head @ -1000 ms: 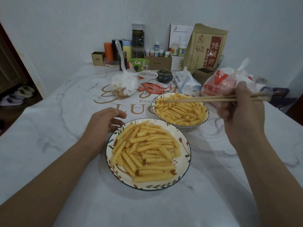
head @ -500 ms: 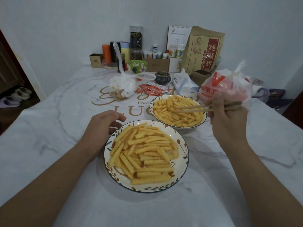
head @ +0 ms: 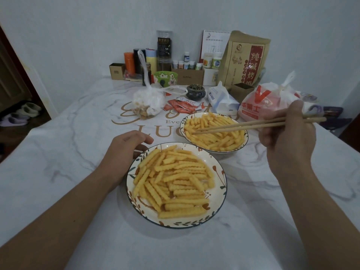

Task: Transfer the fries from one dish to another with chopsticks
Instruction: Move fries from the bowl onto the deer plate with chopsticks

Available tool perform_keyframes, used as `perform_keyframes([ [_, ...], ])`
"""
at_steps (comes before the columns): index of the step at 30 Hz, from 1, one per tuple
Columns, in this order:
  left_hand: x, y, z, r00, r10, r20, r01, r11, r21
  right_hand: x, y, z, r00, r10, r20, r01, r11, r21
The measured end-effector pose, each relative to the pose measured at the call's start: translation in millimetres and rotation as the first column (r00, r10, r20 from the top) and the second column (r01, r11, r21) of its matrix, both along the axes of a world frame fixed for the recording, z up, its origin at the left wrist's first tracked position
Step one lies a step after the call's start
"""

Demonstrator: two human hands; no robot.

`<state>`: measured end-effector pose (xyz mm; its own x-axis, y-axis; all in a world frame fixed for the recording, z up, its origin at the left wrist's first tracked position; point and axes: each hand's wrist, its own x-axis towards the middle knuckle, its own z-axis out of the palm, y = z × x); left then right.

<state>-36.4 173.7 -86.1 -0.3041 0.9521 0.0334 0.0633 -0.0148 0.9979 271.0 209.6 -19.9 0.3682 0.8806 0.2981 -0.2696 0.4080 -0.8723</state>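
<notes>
- Head view: my right hand (head: pixel 288 137) grips a pair of wooden chopsticks (head: pixel 253 125), fingers curled round their upper ends.
- The chopsticks lie nearly level, pointing left over the far bowl (head: pixel 244 142); their tips sit close together at the crinkle-cut fries (head: pixel 214 133) on that bowl's left side. I cannot tell whether a fry is pinched.
- My left hand (head: pixel 126 151) rests on the table (head: pixel 58 162), fingers loosely curled and holding nothing, against the upper left rim of the near plate (head: pixel 222 184).
- The near plate, leaf-patterned at the rim, carries a heap of fries (head: pixel 175 178). The far bowl stands just behind it to the right, rims nearly touching.
- Beyond the bowl: red sauce packets (head: pixel 183 106), a tied white plastic bag (head: pixel 148 102), a tissue pack (head: pixel 222 100), a red-and-white carrier bag (head: pixel 266 104).
- Along the wall: a brown paper bag (head: pixel 245 59), a desk calendar (head: pixel 214 43), small bottles (head: pixel 187 63), a green bowl (head: pixel 165 77).
</notes>
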Motion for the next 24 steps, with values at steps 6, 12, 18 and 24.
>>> perform_keyframes([
  [6,1,-1,2,1.0,0.008,0.001,-0.008,1.0,-0.006,-1,-4,5,0.939,0.319,-0.126,-0.331,0.939,-0.089],
  [12,1,0,1,1.0,0.01,0.004,-0.01,1.0,-0.004,4,-11,13,0.865,0.495,0.081,-0.489,0.868,-0.084],
  [18,2,0,2,1.0,0.008,0.007,-0.008,1.0,-0.012,-2,-15,13,0.872,0.459,0.169,-0.444,0.888,-0.121],
  [24,1,0,1,1.0,0.005,-0.007,-0.005,1.0,-0.006,-2,-6,6,0.979,0.201,0.036,-0.199,0.979,-0.048],
])
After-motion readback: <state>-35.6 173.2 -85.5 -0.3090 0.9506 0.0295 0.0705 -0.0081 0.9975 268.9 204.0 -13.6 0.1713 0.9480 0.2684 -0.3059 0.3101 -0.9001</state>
